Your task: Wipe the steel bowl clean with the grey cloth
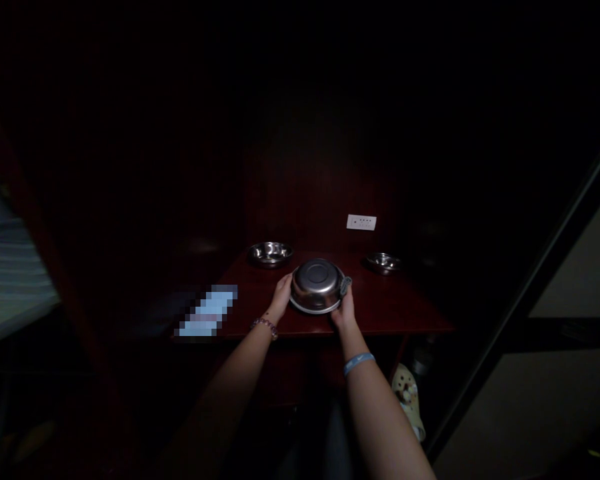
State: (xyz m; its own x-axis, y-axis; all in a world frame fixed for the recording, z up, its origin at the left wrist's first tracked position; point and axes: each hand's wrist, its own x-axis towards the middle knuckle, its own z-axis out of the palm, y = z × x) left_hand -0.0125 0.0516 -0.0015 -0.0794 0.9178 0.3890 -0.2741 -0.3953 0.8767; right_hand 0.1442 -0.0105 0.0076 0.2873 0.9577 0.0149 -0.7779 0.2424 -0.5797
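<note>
A shiny metal bowl (318, 288) is tipped upside down, its round base facing up, above the front half of a dark red desk (250, 313). My left hand (281, 297) grips its left rim. On the right side, my right hand (345, 310) grips the rim, with a small grey, rough-looking piece, perhaps a scrubber or cloth (347, 286), between the fingers and the bowl. Most fingers are hidden beneath the bowl. Behind it, a second metal bowl (271, 255) sits upright at the back left, and a smaller metal bowl (384, 263) at the back right.
A white power socket (361, 222) is set in the back panel. At the desk's left edge lies a blurred-out bright rectangle (207, 312). Below right are pale clog shoes (407, 400). Striped bedding (10, 273) shows at the left. The surroundings are very dark.
</note>
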